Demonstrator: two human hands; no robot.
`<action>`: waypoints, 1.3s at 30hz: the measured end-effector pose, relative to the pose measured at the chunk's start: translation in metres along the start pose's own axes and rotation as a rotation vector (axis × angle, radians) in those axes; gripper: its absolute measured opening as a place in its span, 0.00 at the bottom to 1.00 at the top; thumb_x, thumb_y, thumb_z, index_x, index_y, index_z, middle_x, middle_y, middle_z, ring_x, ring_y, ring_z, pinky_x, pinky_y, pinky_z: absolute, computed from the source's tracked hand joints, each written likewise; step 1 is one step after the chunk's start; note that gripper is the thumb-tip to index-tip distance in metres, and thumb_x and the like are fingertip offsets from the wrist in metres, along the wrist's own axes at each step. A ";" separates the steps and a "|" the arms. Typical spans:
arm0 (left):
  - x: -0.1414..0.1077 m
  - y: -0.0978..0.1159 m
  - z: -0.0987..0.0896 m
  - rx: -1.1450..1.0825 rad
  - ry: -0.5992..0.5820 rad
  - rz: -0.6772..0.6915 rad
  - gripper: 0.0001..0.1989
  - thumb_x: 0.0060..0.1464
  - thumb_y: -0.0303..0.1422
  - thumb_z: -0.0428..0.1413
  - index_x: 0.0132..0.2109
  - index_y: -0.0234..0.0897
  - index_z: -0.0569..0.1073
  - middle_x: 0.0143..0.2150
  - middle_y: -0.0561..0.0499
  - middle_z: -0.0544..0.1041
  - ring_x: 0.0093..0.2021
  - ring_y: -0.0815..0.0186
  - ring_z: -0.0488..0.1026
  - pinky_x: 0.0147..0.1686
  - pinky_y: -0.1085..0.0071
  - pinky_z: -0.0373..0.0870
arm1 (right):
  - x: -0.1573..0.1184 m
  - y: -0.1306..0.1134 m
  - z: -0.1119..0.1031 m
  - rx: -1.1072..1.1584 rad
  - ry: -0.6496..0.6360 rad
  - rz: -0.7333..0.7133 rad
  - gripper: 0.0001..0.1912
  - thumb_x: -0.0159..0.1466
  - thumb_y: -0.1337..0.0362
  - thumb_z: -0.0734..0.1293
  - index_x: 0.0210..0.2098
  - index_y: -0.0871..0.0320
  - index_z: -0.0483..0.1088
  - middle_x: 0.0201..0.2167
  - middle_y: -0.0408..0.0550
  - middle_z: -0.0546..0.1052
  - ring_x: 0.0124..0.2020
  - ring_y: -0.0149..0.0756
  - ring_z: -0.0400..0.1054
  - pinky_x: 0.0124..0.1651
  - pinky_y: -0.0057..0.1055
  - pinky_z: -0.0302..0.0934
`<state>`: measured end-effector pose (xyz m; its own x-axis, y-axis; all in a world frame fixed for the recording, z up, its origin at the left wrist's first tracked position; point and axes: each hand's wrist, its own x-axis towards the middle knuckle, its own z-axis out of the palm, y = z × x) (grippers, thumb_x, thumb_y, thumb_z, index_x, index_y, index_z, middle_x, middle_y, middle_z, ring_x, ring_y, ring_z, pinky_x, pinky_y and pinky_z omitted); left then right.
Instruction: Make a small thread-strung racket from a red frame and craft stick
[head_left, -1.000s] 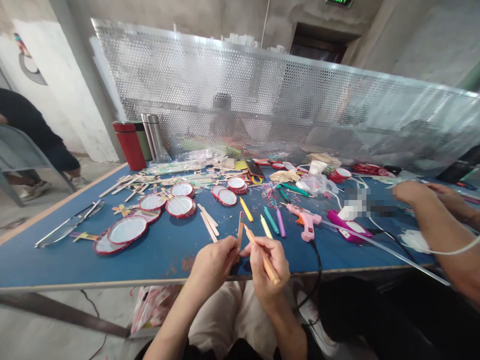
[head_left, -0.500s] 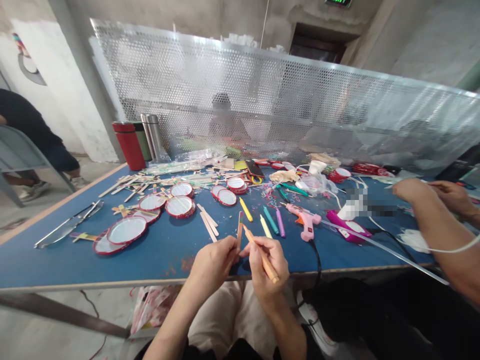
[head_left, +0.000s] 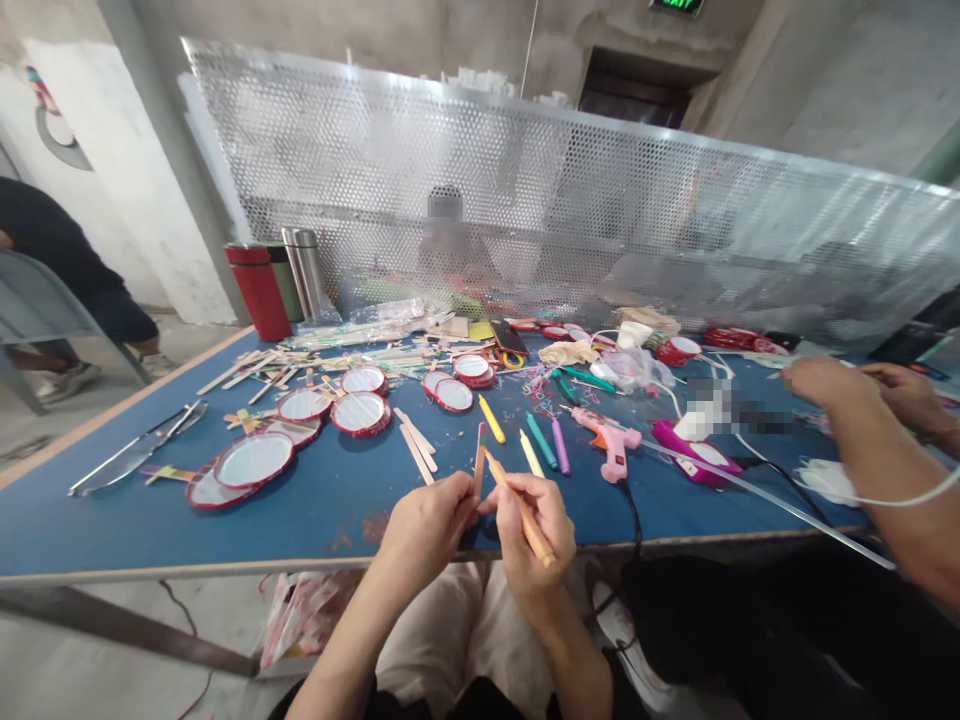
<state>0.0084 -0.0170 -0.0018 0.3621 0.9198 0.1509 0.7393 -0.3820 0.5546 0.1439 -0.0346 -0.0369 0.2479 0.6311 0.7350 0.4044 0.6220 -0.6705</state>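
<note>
Between the closed fingers of my left hand stands a flat wooden craft stick, its upper end coloured dark pink. My right hand grips an orange marker pen, whose tip is at the edge of the stick. Beyond my hands lie a yellow marker, a pale yellow marker, a teal marker and a purple marker. Plain craft sticks rest left of them on the blue table.
Red-rimmed round discs and a pile of sticks spread over the left side, near metal tongs. A pink glue gun with a cord lies right. Bottles stand by the perforated screen. Another person's arm reaches in.
The marker's tip and my right hand have shifted very slightly left against the stick. My left hand stays in place. At right, the other person's hands have moved a little.
</note>
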 end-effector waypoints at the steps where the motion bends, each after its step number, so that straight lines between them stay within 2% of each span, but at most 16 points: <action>1: 0.000 0.000 0.000 -0.005 0.001 0.001 0.10 0.58 0.31 0.44 0.28 0.40 0.61 0.23 0.56 0.69 0.23 0.70 0.63 0.25 0.75 0.54 | 0.000 0.000 0.000 0.017 0.013 0.000 0.06 0.64 0.69 0.62 0.41 0.56 0.67 0.27 0.44 0.76 0.28 0.34 0.74 0.32 0.32 0.69; 5: 0.000 -0.001 0.001 -0.021 0.012 0.013 0.10 0.58 0.32 0.44 0.28 0.40 0.61 0.24 0.56 0.69 0.24 0.70 0.64 0.25 0.75 0.54 | 0.000 -0.001 0.000 0.055 -0.006 -0.012 0.06 0.64 0.70 0.62 0.41 0.56 0.67 0.28 0.43 0.75 0.26 0.32 0.72 0.31 0.30 0.69; 11: 0.000 -0.002 0.002 -0.013 -0.001 0.004 0.09 0.58 0.32 0.44 0.29 0.41 0.60 0.25 0.56 0.69 0.24 0.69 0.64 0.26 0.74 0.52 | -0.001 0.000 -0.001 -0.010 -0.046 -0.025 0.07 0.64 0.68 0.63 0.42 0.56 0.67 0.28 0.44 0.76 0.29 0.35 0.74 0.33 0.32 0.70; 18: 0.001 -0.001 0.001 -0.060 -0.032 -0.004 0.09 0.58 0.34 0.42 0.29 0.41 0.56 0.26 0.54 0.70 0.26 0.67 0.65 0.27 0.73 0.53 | 0.001 -0.002 0.001 0.047 0.024 0.012 0.06 0.64 0.69 0.62 0.41 0.56 0.67 0.27 0.43 0.75 0.26 0.32 0.72 0.31 0.30 0.69; 20: 0.001 -0.001 0.000 -0.061 -0.028 -0.003 0.10 0.58 0.34 0.42 0.28 0.41 0.55 0.26 0.54 0.68 0.25 0.68 0.64 0.27 0.73 0.53 | 0.001 -0.003 0.000 0.063 0.010 -0.006 0.06 0.64 0.70 0.62 0.41 0.56 0.67 0.27 0.42 0.75 0.25 0.32 0.72 0.31 0.30 0.69; 24: 0.000 0.000 0.000 -0.046 -0.019 -0.005 0.09 0.58 0.34 0.41 0.28 0.41 0.55 0.24 0.56 0.65 0.24 0.68 0.61 0.26 0.73 0.51 | 0.001 -0.002 -0.001 0.038 -0.040 -0.027 0.07 0.64 0.70 0.62 0.42 0.56 0.66 0.28 0.44 0.75 0.28 0.33 0.73 0.32 0.30 0.69; 31: 0.001 -0.002 0.002 -0.036 -0.030 -0.003 0.07 0.57 0.33 0.41 0.30 0.41 0.58 0.26 0.54 0.68 0.26 0.67 0.64 0.27 0.73 0.52 | 0.001 -0.002 -0.001 -0.024 -0.039 -0.047 0.06 0.64 0.68 0.63 0.42 0.56 0.66 0.27 0.44 0.76 0.29 0.36 0.75 0.32 0.31 0.70; 39: 0.001 -0.001 0.001 -0.034 -0.025 -0.012 0.09 0.58 0.35 0.41 0.29 0.41 0.56 0.25 0.55 0.66 0.25 0.67 0.63 0.27 0.73 0.52 | 0.001 -0.002 -0.001 -0.046 -0.053 -0.044 0.05 0.64 0.68 0.62 0.41 0.56 0.66 0.27 0.45 0.77 0.30 0.37 0.75 0.31 0.31 0.70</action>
<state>0.0088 -0.0164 -0.0029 0.3675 0.9218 0.1234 0.7240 -0.3668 0.5842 0.1443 -0.0355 -0.0348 0.1825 0.6280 0.7565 0.4541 0.6286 -0.6314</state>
